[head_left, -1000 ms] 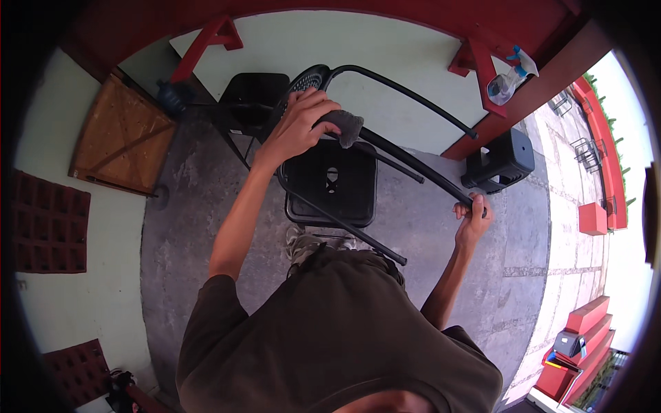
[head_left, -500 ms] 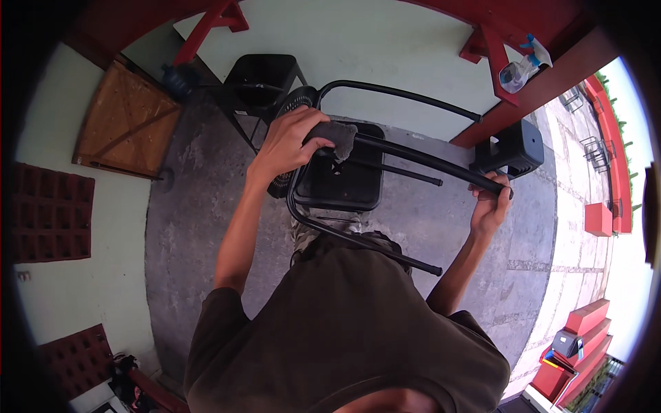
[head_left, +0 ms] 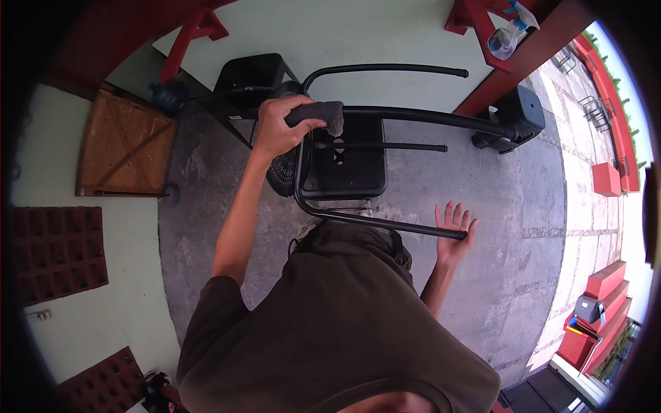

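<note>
Okay, nearest on my remote feed was the wearer's dark brown shirt (head_left: 337, 310), low in view. Just past it I had the right hand (head_left: 454, 224): open, palm up, fingers spread, nothing gripped. The tip of the lowest leg (head_left: 399, 224) crossed that palm; I couldn't tell if they touched. Then the left hand (head_left: 279, 127), closed on a grey cloth (head_left: 334, 117), holding it against a thick black leg (head_left: 413, 115) close to the seat end; whether the cloth went all the way round, I couldn't see. Both legs belonged to a black tubular stool (head_left: 385, 146) held sideways in front of the body, perforated seat (head_left: 281, 172) to the left, legs pointing right. Below it I saw a square black stool (head_left: 365, 168) with a cut-out in its top; contact between the two unclear. Concrete floor (head_left: 227, 206) underneath. Farther out: second black stool (head_left: 248, 72) up left, blocky black stool (head_left: 529, 113) right, blue jug (head_left: 167, 98) and brown wooden panel (head_left: 127, 148) far left. Beyond, I noted a spray bottle (head_left: 508, 41) by a red bracket (head_left: 478, 20) and, outside, a red block (head_left: 606, 180) on pale paving (head_left: 577, 227).
</note>
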Motion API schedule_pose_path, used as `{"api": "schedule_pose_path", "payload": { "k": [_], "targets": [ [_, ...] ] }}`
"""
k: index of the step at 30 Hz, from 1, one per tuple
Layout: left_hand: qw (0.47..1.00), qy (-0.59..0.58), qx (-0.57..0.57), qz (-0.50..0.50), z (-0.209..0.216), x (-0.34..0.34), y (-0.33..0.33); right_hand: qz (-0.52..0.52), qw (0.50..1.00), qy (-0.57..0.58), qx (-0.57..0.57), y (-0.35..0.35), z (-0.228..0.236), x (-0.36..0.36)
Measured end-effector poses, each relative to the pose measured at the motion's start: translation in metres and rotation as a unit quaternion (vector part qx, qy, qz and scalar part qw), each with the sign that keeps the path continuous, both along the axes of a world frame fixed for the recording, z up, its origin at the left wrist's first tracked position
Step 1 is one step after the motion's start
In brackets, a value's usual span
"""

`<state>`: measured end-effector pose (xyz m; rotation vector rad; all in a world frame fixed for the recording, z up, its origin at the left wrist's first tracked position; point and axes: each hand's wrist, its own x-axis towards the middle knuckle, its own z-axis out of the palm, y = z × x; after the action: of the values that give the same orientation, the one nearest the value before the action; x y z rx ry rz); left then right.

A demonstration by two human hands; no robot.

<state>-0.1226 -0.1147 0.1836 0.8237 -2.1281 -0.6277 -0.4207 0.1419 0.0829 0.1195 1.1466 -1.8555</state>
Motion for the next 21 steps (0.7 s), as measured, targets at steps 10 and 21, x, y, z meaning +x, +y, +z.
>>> {"api": "schedule_pose_path", "payload": {
  "k": [10,21],
  "targets": [
    [0.959,0.246,0.141,0.022,-0.058,0.068,-0.021,-0.126,0.902,0.206,-0.357,-0.050,0.127,0.027],
    [0.919,0.278,0.269,0.077,-0.180,0.087,0.032,-0.011,0.845,0.419,-0.333,-0.094,0.144,0.102]
  ]
}}
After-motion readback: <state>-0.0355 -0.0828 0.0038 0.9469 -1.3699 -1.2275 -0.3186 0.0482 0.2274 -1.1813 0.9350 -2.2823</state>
